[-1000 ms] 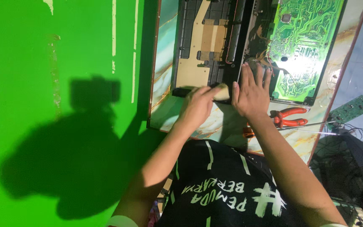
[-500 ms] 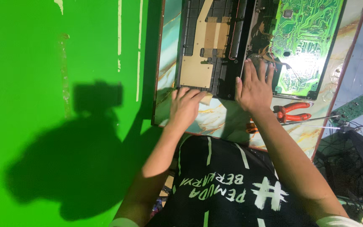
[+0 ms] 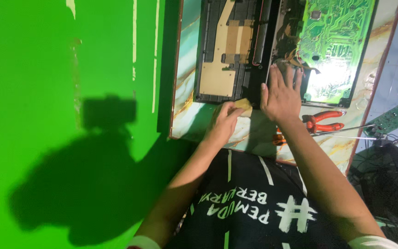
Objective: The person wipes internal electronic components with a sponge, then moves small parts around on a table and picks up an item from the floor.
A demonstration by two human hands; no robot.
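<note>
Now, left hand (image 3: pixel 223 123) pinching tan piece (image 3: pixel 242 103) beside black chassis (image 3: pixel 236 50), right hand (image 3: pixel 279 94) spread flat on it.

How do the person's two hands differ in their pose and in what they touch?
The left hand is curled, its fingers closed on a small tan piece at the near edge of the black open device. The right hand lies flat with fingers spread, pressing on the device beside the green circuit board. Both are bare and reach over the marble-patterned table.
</note>
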